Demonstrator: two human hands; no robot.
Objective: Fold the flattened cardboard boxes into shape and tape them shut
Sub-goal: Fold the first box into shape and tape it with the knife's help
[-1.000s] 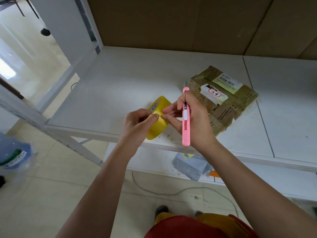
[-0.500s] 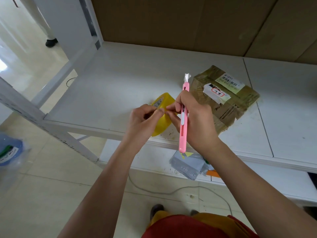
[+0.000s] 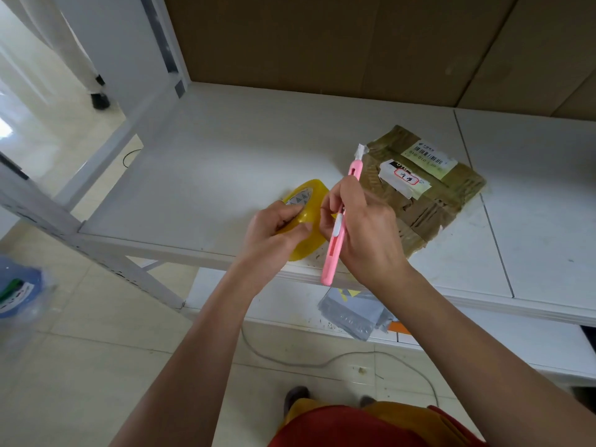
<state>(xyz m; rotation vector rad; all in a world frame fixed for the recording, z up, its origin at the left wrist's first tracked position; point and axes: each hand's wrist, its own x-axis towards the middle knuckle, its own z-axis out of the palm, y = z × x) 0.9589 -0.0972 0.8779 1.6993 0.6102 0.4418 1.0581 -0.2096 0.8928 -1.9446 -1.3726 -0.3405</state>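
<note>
My left hand [image 3: 274, 233] grips a yellow roll of tape [image 3: 306, 217] above the front edge of the white shelf [image 3: 225, 162]. My right hand [image 3: 361, 233] holds a pink utility knife [image 3: 338, 230] upright, blade end up with a scrap of tape on its tip, while its fingertips touch the roll's edge. A taped brown cardboard box [image 3: 429, 195] with white shipping labels lies on the shelf just right of my hands.
Large cardboard sheets [image 3: 354, 43] stand against the back of the shelf. A grey plastic mailer [image 3: 354, 311] lies on the lower shelf. A cable [image 3: 322, 362] runs across the tiled floor. A blue object in clear plastic [image 3: 19, 285] sits at far left.
Both hands have stayed together at the tape roll. The roll has turned so its white core shows more, and the knife has tilted slightly.
</note>
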